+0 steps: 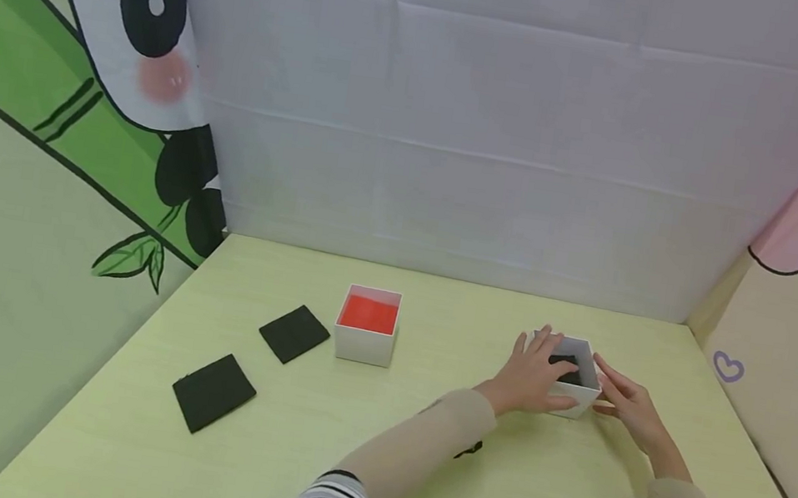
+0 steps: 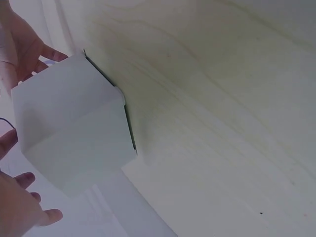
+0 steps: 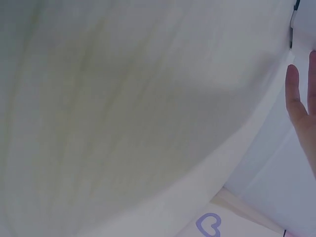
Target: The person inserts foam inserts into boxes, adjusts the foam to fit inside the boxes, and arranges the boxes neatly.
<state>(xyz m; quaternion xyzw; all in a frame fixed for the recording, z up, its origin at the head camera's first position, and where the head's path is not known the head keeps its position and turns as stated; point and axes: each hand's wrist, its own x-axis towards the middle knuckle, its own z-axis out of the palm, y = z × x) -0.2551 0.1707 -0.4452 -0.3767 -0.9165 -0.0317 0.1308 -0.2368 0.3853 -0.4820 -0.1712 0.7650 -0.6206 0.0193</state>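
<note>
In the head view a white open-topped box (image 1: pixel 575 398) stands at the right of the table, with a black piece (image 1: pixel 573 379) inside it. My left hand (image 1: pixel 529 380) reaches over the box's left side, fingers spread across the opening and overlapping the black piece. Against the right wall is my right hand (image 1: pixel 628 404), its fingers extended along the side. The left wrist view has the plain white outside of the box (image 2: pixel 74 123) between both hands. Two straight fingers (image 3: pixel 293 91) of the right hand show at the right wrist view's edge.
Left of my hands, a second white box (image 1: pixel 364 347) with a red inside stands on the pale table (image 1: pixel 413 486). Two flat black squares (image 1: pixel 294 334) lie beside it, one nearer me. A white sheet (image 1: pixel 458 147) hangs behind; printed cloth panels flank both sides.
</note>
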